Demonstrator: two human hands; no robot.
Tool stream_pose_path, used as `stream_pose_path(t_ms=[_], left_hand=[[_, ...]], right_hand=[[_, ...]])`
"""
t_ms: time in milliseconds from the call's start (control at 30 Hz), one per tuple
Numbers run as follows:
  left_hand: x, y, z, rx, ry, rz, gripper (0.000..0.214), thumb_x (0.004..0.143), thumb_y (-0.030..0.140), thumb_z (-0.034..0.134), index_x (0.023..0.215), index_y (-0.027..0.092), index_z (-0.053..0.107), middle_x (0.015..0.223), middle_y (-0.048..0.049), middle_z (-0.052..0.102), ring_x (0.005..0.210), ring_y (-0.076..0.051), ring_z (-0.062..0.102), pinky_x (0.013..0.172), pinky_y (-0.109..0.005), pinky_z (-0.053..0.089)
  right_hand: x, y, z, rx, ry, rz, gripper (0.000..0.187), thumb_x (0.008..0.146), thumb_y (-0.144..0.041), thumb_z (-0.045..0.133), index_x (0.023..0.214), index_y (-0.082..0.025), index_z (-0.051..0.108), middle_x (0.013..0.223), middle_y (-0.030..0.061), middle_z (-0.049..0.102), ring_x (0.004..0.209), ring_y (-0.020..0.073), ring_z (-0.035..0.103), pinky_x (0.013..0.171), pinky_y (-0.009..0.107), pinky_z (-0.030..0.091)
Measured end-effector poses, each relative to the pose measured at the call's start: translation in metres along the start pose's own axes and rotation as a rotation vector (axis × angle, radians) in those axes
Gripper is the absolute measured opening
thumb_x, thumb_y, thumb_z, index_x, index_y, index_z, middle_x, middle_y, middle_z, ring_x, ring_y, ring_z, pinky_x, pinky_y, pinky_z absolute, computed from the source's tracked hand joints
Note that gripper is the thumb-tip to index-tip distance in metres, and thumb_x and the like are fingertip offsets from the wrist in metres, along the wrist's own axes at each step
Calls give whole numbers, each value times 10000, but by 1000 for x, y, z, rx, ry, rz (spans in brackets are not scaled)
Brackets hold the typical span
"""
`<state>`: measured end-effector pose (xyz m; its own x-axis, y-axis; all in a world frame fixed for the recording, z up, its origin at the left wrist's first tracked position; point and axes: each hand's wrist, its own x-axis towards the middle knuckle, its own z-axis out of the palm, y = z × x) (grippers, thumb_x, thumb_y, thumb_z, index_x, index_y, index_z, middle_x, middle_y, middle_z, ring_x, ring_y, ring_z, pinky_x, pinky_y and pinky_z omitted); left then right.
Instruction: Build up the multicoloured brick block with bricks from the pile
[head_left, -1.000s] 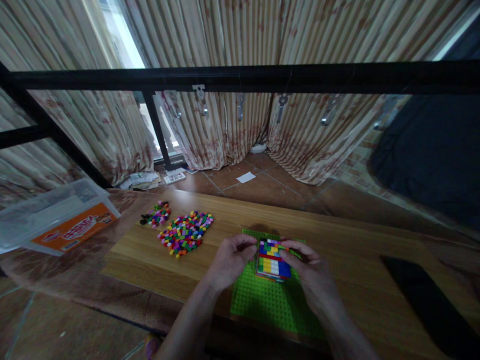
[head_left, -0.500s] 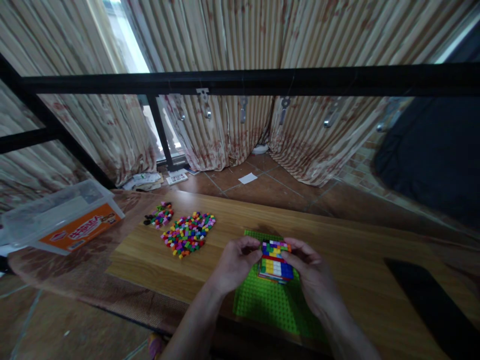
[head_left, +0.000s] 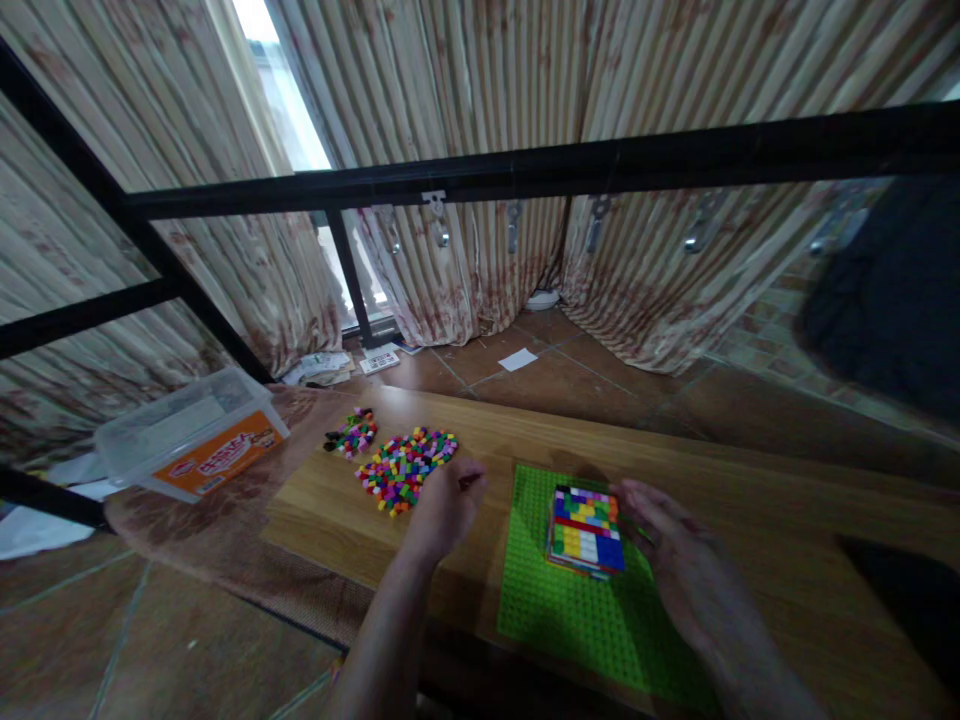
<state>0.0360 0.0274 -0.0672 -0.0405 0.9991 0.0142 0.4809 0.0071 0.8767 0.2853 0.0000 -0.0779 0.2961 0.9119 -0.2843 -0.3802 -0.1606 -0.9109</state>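
Observation:
A multicoloured block of small bricks [head_left: 586, 528] stands on a bright green studded baseplate [head_left: 570, 610] on the wooden tabletop. My right hand [head_left: 664, 530] rests against the block's right side with its fingers curled round the edge. My left hand [head_left: 447, 505] is off the block, hovering at the right edge of a loose pile of small coloured bricks [head_left: 405, 468]. Its fingers are curled loosely and nothing shows in them. A smaller heap of bricks [head_left: 351, 433] lies further left.
A clear plastic box with an orange label [head_left: 196, 440] sits on the patterned cloth at the left. A black metal frame bar [head_left: 525, 170] crosses the view above the table. A dark flat object [head_left: 907, 590] lies at the table's right end. Curtains hang behind.
My left hand has let go of the brick block and moved left to the loose pile. The right hand stays at the block. The camera has swung left.

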Motion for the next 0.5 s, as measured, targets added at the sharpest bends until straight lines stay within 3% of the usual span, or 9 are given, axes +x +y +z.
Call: stream_pose_path(t_ms=[133,233,500], left_hand=[[5,-10,-39,459,214,-175,212,825,184,545,884,162,747,827,-60,742,786,-187,652,672,-253,425],[6,-18,-55,621,248,-256,230,836,196,545,913,198,762,900,-86,756,864,-224,671,713,-286,434],[6,-20,-38,749,216,-167,244,794,221,601,972,225,767,1041,-109,708,998,-251,637,854,-314,448]], right_hand=[[0,2,0,-20,-1,22,299,575,-451,843,791,-255,772,949,29,762,1047,215,646,785,257,528],[1,2,-1,-28,3,27,301,562,-451,848,781,-258,775,958,25,759,1067,210,633,805,247,524],[-1,3,3,-35,-15,36,311,540,-440,860,769,-245,780,930,19,749,962,171,636,739,189,525]])
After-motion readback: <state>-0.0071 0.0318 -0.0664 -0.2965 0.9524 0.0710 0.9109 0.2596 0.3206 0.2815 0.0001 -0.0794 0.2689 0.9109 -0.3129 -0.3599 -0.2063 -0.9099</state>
